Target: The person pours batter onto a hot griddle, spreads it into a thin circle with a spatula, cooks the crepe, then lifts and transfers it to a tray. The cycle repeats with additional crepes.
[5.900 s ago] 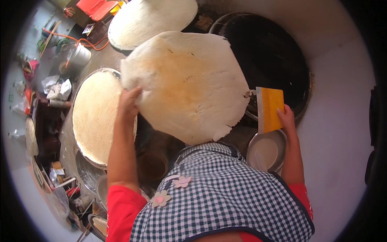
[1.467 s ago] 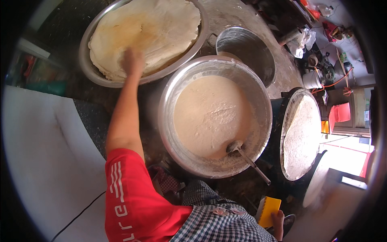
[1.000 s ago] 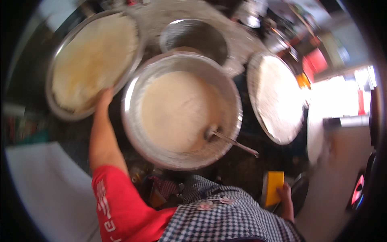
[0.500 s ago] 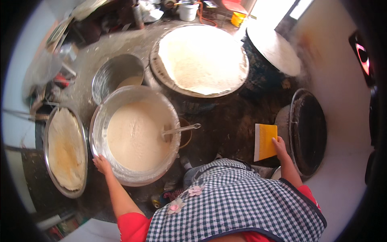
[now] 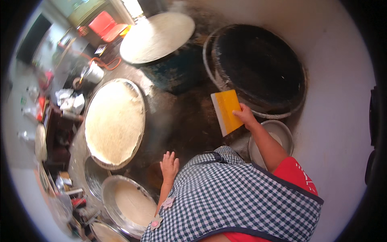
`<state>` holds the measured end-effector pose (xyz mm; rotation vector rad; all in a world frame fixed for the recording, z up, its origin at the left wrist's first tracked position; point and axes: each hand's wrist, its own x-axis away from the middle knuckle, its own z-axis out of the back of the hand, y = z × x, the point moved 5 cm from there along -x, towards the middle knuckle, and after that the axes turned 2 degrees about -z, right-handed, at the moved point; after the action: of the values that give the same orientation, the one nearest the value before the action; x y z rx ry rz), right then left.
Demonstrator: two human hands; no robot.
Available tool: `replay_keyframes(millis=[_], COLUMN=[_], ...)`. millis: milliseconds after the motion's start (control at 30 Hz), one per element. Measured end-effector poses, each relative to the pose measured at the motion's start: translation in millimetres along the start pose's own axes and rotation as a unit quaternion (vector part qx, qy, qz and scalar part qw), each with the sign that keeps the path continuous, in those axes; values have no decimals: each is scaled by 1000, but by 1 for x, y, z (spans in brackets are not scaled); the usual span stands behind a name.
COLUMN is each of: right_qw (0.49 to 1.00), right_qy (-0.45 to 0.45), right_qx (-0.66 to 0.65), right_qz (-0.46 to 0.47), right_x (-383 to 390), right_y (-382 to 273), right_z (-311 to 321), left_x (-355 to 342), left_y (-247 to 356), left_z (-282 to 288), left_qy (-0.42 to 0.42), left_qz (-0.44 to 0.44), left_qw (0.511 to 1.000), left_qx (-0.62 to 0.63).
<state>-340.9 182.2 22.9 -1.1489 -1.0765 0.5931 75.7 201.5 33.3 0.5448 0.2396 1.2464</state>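
Note:
My right hand [image 5: 246, 117] is closed on the edge of a flat yellow scraper [image 5: 229, 112] with a whitish strip along its far side. The scraper hangs by the near rim of a large round black griddle [image 5: 258, 64]; contact between them cannot be told. My left hand [image 5: 169, 166] is in the air before my checked apron [image 5: 246, 193], fingers apart and holding nothing. Beside that forearm stands a metal basin [image 5: 109, 189] of pale batter [image 5: 137, 203], partly hidden by my arm. Under my right forearm is a round bowl [image 5: 287, 135] with something pale in it.
A wide round tray [image 5: 142, 121] bears a large pale flat sheet [image 5: 115, 121] at left. Another pale disc [image 5: 161, 36] tops a dark drum [image 5: 173, 74] at the far side. A red chair [image 5: 105, 26] and a white bucket [image 5: 93, 72] stand beyond. A wall [image 5: 338, 101] bounds the right.
The view has swung to the right. My left hand has let go of the batter basin's rim and moved away from it. My right hand has brought the scraper up beside the black griddle.

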Motion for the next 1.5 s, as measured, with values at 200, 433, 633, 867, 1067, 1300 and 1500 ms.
replay_keyframes(millis=[200, 433, 633, 867, 1067, 1300, 1500], right_qw=[890, 797, 781, 769, 771, 802, 834], right_qy=[211, 213, 308, 371, 475, 212, 192], right_qx=[372, 531, 510, 519, 398, 497, 498], right_qz=[159, 193, 189, -36, -147, 254, 136], right_x=[17, 8, -24, -66, -74, -154, -238], right_y=[-66, -61, -62, -69, -77, -120, -145], right_z=[83, 67, 87, 224, 406, 214, 239], left_x=[-50, -112, -161, -202, -233, -265, -284], left_y=[23, 40, 25, 41, 95, 153, 191], left_z=[-16, -24, -47, -56, -44, -62, -58], left_qy=[-136, -202, -277, -322, -289, -319, -328], left_qz=[-36, -27, -12, 14, 132, 124, 176], left_qw=[989, 971, 951, 940, 944, 935, 924], left_qx=[55, 127, 140, 112, 91, 99, 90])
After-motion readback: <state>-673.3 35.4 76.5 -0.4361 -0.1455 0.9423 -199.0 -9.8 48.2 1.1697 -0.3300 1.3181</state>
